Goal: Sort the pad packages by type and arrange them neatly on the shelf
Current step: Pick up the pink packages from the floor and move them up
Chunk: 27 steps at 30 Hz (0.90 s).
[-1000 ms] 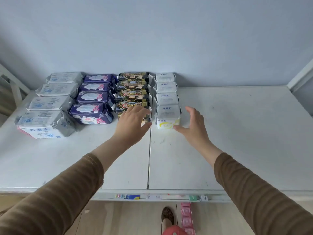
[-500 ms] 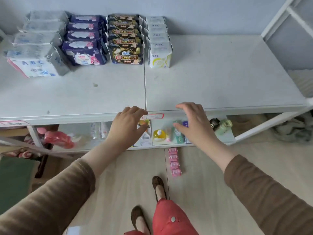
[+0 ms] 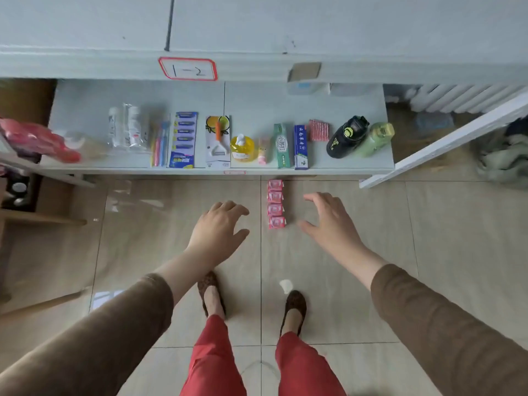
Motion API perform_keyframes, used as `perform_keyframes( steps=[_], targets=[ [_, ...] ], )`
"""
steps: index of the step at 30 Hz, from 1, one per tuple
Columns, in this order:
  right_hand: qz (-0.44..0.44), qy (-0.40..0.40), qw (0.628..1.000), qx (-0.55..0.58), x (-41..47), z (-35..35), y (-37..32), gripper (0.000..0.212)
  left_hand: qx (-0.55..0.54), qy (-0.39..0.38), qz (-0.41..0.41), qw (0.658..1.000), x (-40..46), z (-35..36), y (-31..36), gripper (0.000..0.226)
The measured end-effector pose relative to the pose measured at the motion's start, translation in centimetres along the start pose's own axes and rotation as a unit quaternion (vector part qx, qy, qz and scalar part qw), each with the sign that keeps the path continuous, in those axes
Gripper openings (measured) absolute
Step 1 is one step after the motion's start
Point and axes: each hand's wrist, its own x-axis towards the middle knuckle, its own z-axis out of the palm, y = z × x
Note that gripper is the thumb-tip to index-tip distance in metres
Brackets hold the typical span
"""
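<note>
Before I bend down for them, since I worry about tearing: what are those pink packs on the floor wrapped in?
The pink packs look wrapped in thin, glossy plastic film: soft pillow shapes, slight sheen, crimped ends. Likely, not certain, at this size. Both hands are empty above them.

— Where do the packages lie?

— A row of four small pink pad packages (image 3: 275,204) runs on the beige tiled floor (image 3: 371,224), out from the front edge of the low white shelf (image 3: 357,164), between your two bare hands. Your left hand (image 3: 218,231) hangs left of the row, your right hand (image 3: 328,221) right of it.

— And above?

— The upper white shelf board (image 3: 85,61) overhangs the low shelf's back edge; a red-bordered paper label (image 3: 187,69) sits on its front edge.
</note>
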Motion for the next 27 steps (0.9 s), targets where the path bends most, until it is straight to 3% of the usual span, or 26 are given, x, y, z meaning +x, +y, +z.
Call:
perform_keyframes(
  steps=[6,11,20,27],
  targets=[
    [0.042,-0.071,0.997,0.011,0.8,9.5,11.9,0.052,-0.073,-0.053,-0.099,0.991,3.7,14.5,-1.4,0.043],
    [0.067,-0.108,0.992,0.026,4.0,20.0,19.6,0.057,-0.082,-0.078,-0.133,0.985,8.6,26.1,-5.7,0.05],
    [0.029,-0.15,0.988,-0.014,13.4,36.9,27.3,0.068,-0.041,-0.061,-0.108,0.991,19.1,41.1,-12.1,0.055],
    [-0.005,-0.11,0.993,-0.037,19.4,44.4,29.3,0.069,-0.001,-0.027,-0.059,0.998,27.3,47.0,-14.4,0.059]
  ],
)
